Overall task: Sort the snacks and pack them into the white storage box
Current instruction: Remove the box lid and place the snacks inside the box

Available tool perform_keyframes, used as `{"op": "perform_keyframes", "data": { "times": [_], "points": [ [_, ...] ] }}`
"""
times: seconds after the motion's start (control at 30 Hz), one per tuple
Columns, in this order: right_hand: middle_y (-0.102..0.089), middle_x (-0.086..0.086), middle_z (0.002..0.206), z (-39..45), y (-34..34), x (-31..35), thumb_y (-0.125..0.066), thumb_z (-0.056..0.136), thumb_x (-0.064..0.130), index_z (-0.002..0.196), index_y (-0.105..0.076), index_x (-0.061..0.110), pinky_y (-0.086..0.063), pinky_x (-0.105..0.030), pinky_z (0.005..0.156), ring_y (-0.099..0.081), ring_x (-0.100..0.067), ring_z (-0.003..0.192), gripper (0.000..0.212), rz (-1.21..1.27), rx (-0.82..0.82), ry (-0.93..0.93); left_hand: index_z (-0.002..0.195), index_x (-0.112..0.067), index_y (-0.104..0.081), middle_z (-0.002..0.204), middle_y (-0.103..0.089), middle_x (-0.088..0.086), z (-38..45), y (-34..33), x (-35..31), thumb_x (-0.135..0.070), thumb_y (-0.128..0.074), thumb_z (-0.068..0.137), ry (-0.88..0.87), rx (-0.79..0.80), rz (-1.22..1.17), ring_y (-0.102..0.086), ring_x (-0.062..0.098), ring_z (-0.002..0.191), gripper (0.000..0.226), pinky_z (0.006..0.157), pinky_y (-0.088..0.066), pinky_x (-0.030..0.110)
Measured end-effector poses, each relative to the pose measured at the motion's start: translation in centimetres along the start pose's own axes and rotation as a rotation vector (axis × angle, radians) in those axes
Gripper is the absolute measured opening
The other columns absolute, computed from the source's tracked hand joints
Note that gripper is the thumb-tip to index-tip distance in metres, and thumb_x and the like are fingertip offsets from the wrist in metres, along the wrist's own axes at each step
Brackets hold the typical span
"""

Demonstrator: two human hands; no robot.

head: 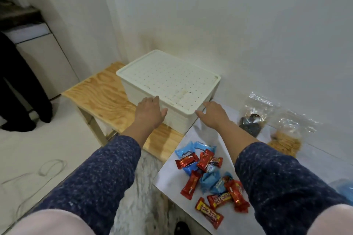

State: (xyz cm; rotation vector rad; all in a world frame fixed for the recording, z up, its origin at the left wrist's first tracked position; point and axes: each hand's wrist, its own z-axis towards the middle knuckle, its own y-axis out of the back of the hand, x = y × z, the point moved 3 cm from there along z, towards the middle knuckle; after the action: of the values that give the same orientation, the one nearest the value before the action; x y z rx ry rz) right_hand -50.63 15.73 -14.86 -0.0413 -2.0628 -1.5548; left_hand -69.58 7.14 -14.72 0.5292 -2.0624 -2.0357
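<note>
The white storage box (145, 93) stands on a wooden bench against the wall, its perforated lid (168, 80) on top. My left hand (150, 113) rests against the box's near left side, fingers spread. My right hand (213, 113) reaches to the lid's near right corner, fingers apart. Neither hand holds anything. A pile of red wrapped bars (205, 159) and blue wrapped snacks (193, 149) lies on a white table below my right arm. A clear bag of dark snacks (251, 123) and a clear bag of crackers (284, 143) lie to the right.
The wooden bench (103, 99) has bare surface left of the box. The white table (172, 179) adjoins it on the right. A white wall runs behind. A person's dark legs (23, 89) stand far left by a cabinet. A cord (44, 170) lies on the floor.
</note>
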Motion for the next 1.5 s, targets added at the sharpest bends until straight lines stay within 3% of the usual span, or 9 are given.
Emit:
{"op": "perform_keyframes", "data": {
  "times": [0.2,0.3,0.37,0.67,0.77,0.83,1.07,1.3,1.5],
  "points": [
    [-0.054,-0.014,0.110,4.4,-0.7,-0.7,-0.050,0.092,0.044,0.109,-0.049,0.007,-0.038,-0.030,0.080,-0.046,-0.021,0.098,0.040,0.137,0.008,-0.045,0.148,-0.013,-0.021,0.144,-0.040,0.015,2.8,-1.9,0.0,-0.052,-0.032,0.097,0.076,0.068,-0.165,-0.035,0.032,0.133,0.065,0.102,-0.038,0.042],
    [-0.047,-0.013,0.140,5.4,-0.6,-0.9,-0.056,0.090,0.040,0.142,-0.037,0.008,-0.037,-0.033,0.101,-0.044,-0.027,0.127,0.063,0.209,0.017,-0.058,0.139,-0.012,-0.032,0.133,-0.047,0.017,3.8,-2.4,0.0,-0.051,-0.033,0.096,0.105,0.056,-0.230,-0.041,0.033,0.125,0.058,0.094,-0.042,0.042],
    [-0.042,-0.011,0.146,5.9,-0.3,-0.7,-0.060,0.088,0.035,0.144,-0.034,0.008,-0.034,-0.031,0.105,-0.038,-0.026,0.134,0.067,0.257,0.008,-0.086,0.134,-0.010,-0.037,0.126,-0.050,0.018,4.3,-2.5,-0.1,-0.050,-0.034,0.096,0.130,0.038,-0.261,-0.044,0.033,0.120,0.054,0.087,-0.043,0.039],
    [-0.044,-0.005,0.140,6.5,1.2,0.6,-0.069,0.079,0.019,0.135,-0.045,0.017,-0.045,-0.025,0.086,-0.053,-0.023,0.116,0.061,0.561,-0.082,-0.200,0.135,-0.008,-0.040,0.126,-0.049,0.021,5.2,-0.9,0.0,-0.050,-0.038,0.095,0.216,-0.045,-0.394,-0.044,0.032,0.119,0.058,0.084,-0.042,0.034],
    [-0.043,-0.001,0.143,6.5,1.5,2.2,-0.075,0.078,0.019,0.136,-0.043,0.027,-0.048,-0.023,0.061,-0.056,-0.015,0.088,0.067,0.669,0.011,-0.115,0.133,-0.014,-0.045,0.130,-0.049,0.016,5.6,-0.1,0.4,-0.052,-0.052,0.087,0.278,-0.075,-0.654,-0.048,0.028,0.119,0.059,0.080,-0.038,0.028],
    [-0.042,0.000,0.144,6.3,1.8,3.4,-0.076,0.078,0.019,0.137,-0.042,0.032,-0.044,-0.021,0.058,-0.054,-0.015,0.090,0.069,0.688,0.029,-0.094,0.129,-0.017,-0.048,0.136,-0.046,0.011,5.9,0.6,0.8,-0.048,-0.064,0.081,0.307,-0.042,-0.879,-0.042,0.025,0.126,0.059,0.087,-0.037,0.027],
    [-0.034,0.006,0.151,4.9,2.8,7.1,-0.079,0.075,0.024,0.142,-0.035,0.034,-0.048,-0.030,0.082,-0.042,-0.021,0.130,0.081,0.769,-0.044,-0.072,0.134,-0.023,-0.040,0.141,-0.043,0.002,6.8,4.2,3.8,-0.035,-0.079,0.072,0.267,-0.004,-1.187,-0.047,0.023,0.124,0.074,0.093,-0.041,0.029],
    [-0.028,0.009,0.154,3.3,1.8,12.6,-0.083,0.063,0.043,0.143,-0.025,0.043,-0.034,-0.048,0.112,-0.029,-0.022,0.141,0.100,0.572,-0.140,0.078,0.148,-0.029,-0.017,0.153,-0.028,0.005,6.4,4.6,9.7,-0.044,-0.083,0.064,0.234,0.058,-1.189,-0.035,0.028,0.137,0.108,0.108,-0.038,0.039],
    [-0.029,0.006,0.155,3.0,-2.0,19.1,-0.083,0.066,0.039,0.147,-0.023,0.037,-0.024,-0.041,0.115,-0.024,-0.024,0.144,0.100,0.496,-0.117,0.127,0.151,-0.027,-0.009,0.157,-0.022,0.002,5.2,4.9,17.2,-0.048,-0.082,0.064,0.254,0.001,-1.102,-0.022,0.027,0.143,0.116,0.111,-0.034,0.044]
  ]
}}
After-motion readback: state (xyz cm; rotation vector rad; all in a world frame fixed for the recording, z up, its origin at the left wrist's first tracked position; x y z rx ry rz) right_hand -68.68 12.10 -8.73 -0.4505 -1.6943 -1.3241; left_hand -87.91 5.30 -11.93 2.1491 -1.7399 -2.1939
